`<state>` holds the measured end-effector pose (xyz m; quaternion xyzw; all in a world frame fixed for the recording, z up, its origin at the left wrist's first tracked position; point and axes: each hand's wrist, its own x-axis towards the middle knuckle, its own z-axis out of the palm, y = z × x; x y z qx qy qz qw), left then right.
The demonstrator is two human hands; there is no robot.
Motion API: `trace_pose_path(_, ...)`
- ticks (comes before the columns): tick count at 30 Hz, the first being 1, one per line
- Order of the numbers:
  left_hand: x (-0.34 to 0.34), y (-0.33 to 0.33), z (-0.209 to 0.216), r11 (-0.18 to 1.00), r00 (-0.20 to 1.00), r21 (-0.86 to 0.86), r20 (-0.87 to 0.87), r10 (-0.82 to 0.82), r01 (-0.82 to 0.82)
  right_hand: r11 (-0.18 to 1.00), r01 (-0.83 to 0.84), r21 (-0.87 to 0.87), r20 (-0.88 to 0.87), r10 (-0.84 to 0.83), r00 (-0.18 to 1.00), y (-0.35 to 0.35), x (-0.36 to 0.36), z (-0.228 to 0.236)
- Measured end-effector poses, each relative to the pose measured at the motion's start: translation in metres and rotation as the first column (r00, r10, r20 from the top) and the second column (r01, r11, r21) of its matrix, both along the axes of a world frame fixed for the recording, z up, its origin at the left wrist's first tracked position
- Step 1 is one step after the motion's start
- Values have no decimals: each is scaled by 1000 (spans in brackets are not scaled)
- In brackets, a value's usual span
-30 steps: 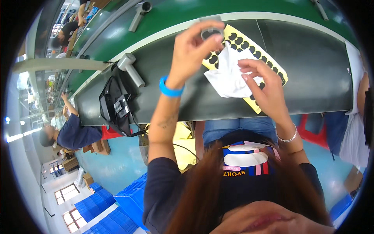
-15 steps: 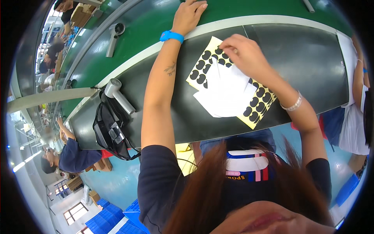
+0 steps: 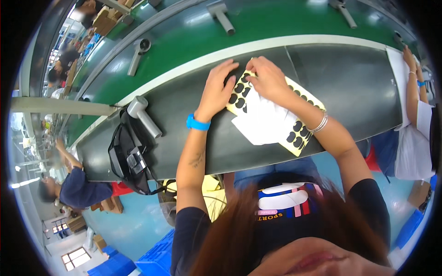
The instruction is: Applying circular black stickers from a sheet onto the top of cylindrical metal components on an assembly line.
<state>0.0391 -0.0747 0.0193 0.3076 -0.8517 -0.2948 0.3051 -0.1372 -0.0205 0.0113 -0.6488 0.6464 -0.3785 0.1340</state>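
Observation:
A pale yellow sheet (image 3: 290, 146) with rows of black rounded stickers lies on the dark work table in front of me. White paper (image 3: 258, 124) covers the middle of the sheet. My right hand (image 3: 269, 82) is over the sheet's far part, its thumb and fingers pinched together at the black stickers there. What lies between those fingertips is too small to make out. At the sheet's left edge is my left hand (image 3: 218, 89), fingers extended and thumb apart, holding nothing. A blue band circles my left wrist.
On the table to the left are a grey hair dryer (image 3: 146, 118) and a black bag (image 3: 120, 154). Beyond the pale rail, a green conveyor belt (image 3: 184, 50) carries more hair dryers (image 3: 224, 20). Co-workers sit at the far left and right. Blue crates stand on the floor.
My left hand has come back from the green belt to the sheet's left edge. My right hand has shifted slightly left, still pinching. More hair dryers have come into view on the belt.

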Motion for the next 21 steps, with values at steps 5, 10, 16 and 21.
trace_pose_path(5,7,14,-10,996,981,16,170,-88,87,999,-47,11,-2,47,999,1,-1,-7)
trace_pose_path(10,1,21,-7,993,958,-97,284,-41,72,965,-260,43,9,260,966,10,-13,5)
trace_pose_path(16,-5,21,-1,987,947,-139,320,-37,85,931,-359,-61,660,308,685,-10,-96,37)
trace_pose_path(21,0,25,4,986,931,-141,365,-28,85,917,366,-157,387,-284,878,-65,-227,30)
